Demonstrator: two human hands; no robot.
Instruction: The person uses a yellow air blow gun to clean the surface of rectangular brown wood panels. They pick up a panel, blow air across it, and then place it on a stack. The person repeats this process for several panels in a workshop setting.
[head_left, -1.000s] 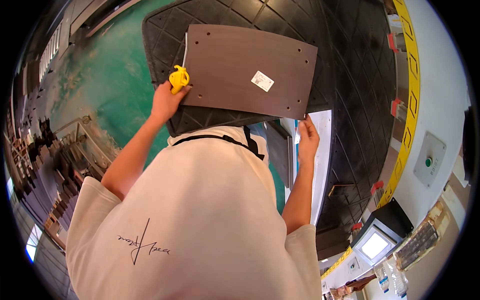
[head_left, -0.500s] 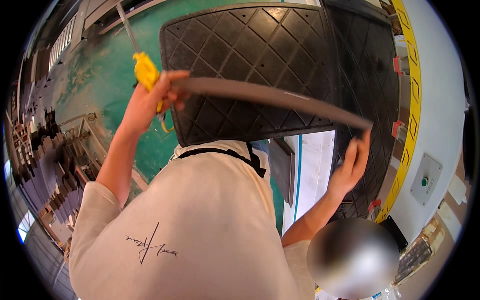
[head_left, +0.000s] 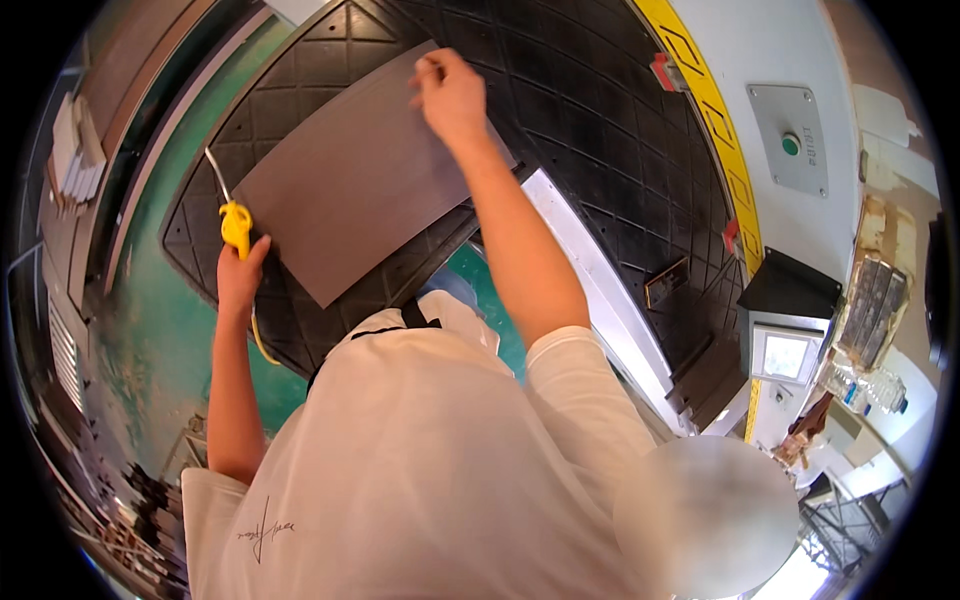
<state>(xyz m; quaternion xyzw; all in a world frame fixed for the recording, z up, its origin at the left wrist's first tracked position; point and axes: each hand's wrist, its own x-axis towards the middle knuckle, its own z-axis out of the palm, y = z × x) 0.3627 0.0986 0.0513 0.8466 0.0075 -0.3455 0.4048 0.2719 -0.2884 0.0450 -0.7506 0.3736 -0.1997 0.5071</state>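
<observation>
A yellow tool [head_left: 236, 226] is being clenched in the left hand [head_left: 240, 280], with the grip resting by the lower left corner of the grey panel [head_left: 350, 190]. The panel is, by the look of it, being laid flat over the black mat [head_left: 600, 130]. Its top edge is being pinched by the right hand [head_left: 450, 95]. Steady lowering, squared to the mat, is being called for next. Half a second ago the panel was being held edge-on; now its broad face is being shown.

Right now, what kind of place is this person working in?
Probably a factory or workshop. There is a green painted floor, a black rubber mat with a yellow safety line along it, and a wall panel with a green button.
</observation>
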